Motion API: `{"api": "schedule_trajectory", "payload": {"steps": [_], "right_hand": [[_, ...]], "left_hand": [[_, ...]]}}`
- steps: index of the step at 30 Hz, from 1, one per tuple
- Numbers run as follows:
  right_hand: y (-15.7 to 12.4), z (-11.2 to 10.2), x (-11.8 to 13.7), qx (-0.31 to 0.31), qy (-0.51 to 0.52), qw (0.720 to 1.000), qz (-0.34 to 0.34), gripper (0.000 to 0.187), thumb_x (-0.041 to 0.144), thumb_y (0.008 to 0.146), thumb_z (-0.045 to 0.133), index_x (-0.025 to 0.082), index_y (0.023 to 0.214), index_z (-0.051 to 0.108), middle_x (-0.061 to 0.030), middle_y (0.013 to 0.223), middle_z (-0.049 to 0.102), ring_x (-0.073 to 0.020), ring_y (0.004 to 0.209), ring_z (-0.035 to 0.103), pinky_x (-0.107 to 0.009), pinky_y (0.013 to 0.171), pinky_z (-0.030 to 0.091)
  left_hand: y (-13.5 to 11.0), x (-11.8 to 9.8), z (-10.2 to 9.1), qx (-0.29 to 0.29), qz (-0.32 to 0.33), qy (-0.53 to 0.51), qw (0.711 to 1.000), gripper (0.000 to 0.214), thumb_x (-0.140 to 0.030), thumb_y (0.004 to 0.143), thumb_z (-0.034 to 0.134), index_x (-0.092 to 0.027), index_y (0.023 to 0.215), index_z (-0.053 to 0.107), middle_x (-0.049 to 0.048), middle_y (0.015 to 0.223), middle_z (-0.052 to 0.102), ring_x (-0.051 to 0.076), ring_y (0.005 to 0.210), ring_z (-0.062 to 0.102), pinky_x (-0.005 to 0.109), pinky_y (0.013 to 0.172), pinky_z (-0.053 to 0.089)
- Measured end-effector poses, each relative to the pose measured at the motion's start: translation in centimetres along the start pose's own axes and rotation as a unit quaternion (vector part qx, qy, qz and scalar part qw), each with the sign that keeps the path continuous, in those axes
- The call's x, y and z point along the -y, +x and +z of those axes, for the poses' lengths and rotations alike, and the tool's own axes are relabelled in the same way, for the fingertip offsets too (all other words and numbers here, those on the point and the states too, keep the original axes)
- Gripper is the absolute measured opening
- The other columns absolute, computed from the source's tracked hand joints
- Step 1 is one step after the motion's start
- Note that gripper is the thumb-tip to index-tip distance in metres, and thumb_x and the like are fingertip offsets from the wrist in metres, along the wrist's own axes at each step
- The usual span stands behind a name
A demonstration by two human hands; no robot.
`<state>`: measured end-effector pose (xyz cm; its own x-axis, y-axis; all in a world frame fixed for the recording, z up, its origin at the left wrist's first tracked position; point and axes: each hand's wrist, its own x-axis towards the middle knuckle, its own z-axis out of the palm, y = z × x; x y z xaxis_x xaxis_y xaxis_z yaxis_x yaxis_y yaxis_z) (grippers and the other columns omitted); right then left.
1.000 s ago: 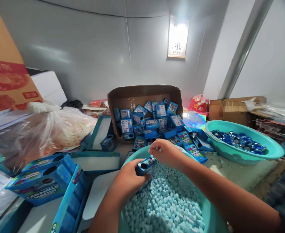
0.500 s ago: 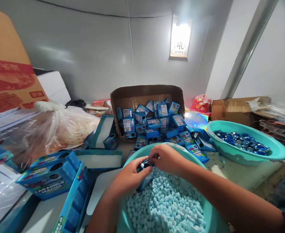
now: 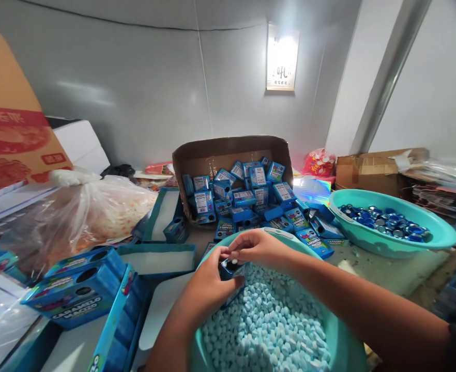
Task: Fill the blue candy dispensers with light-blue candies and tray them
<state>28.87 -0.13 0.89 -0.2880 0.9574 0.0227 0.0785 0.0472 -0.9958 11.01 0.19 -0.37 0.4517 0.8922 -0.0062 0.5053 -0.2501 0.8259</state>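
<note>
My left hand (image 3: 207,284) is wrapped round a small dark blue candy box (image 3: 228,269), held with its round opening upward. A few whitish pieces show at that opening. My right hand (image 3: 262,248) is bent over the box top, fingers pressed together, with pale small candies at the fingertips. Both hands are above a turquoise basin (image 3: 338,330) full of light blue, pillow-like candies (image 3: 274,320). My fingers hide much of the box.
Blue printed boxes (image 3: 243,198) spill from a brown carton (image 3: 231,147) behind the basin. A second turquoise basin (image 3: 386,250) holds shiny blue caps (image 3: 391,223). At left are display trays (image 3: 115,320), larger blue boxes (image 3: 82,289) and a tied plastic bag (image 3: 107,201).
My right fingers have come down and left, closer over the box opening. My left hand keeps its grip on the box. The view has shifted slightly.
</note>
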Motion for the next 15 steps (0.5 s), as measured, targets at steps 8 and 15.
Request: {"api": "schedule_trajectory", "payload": {"steps": [8,15], "right_hand": [[0.4,0.3,-0.3,-0.038,-0.025,0.998,-0.034,0.024,0.028,0.068,0.073,0.014,0.086,0.065,-0.0049,0.086,0.070,-0.0169,0.081,0.067,-0.029,0.076,0.051],[0.9,-2.6,-1.4,-0.134,-0.310,0.940,0.040,0.019,0.005,0.067,0.060,0.017,0.080,0.068,-0.0021,0.073,0.063,-0.0186,0.070,0.060,-0.029,0.063,0.045]], "left_hand": [[0.2,0.0,-0.6,-0.095,0.006,0.120,0.988,0.022,-0.034,0.072,0.067,-0.022,0.084,0.053,-0.0016,0.083,0.062,0.017,0.073,0.055,0.027,0.065,0.038],[0.5,0.5,-0.6,-0.080,0.023,0.092,0.992,0.023,-0.039,0.070,0.067,-0.022,0.085,0.063,0.0017,0.088,0.068,0.018,0.070,0.059,0.028,0.063,0.041]]}}
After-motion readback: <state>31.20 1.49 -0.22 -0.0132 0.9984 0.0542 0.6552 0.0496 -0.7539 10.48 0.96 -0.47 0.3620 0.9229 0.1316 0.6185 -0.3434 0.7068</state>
